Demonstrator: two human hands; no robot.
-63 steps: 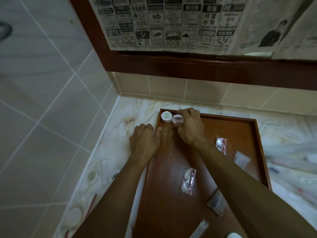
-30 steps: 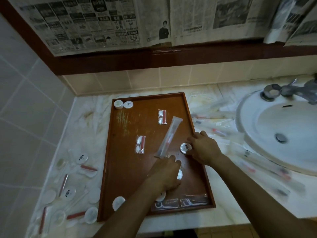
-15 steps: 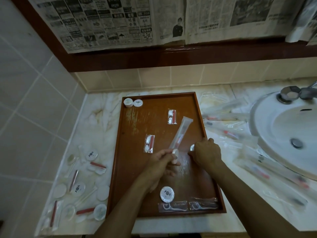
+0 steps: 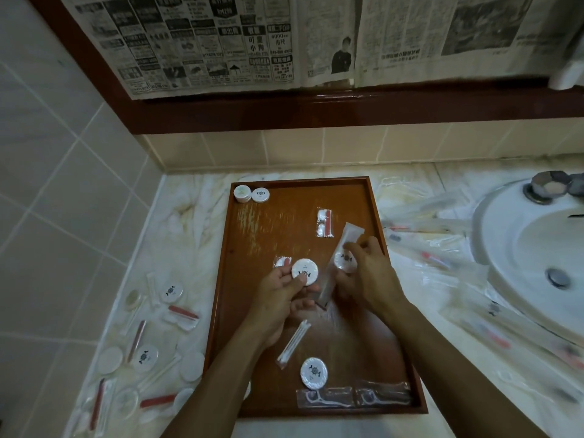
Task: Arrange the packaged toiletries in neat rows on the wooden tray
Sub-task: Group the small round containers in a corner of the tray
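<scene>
Head view: the wooden tray lies on the marble bench, just left of the white sink. Above its middle, the left hand pinches a round white soap disc, its fingers curled at the disc's lower edge. The right hand grips a second round disc together with a long clear-wrapped packet, its fingers wrapped round both. In the tray's far left corner two small round tubs stand touching, side by side. A red-and-white sachet lies near the far right. Nearer, a cotton swab packet, another disc and two floss-pick packets lie loose. More packets litter the bench on both sides.
</scene>
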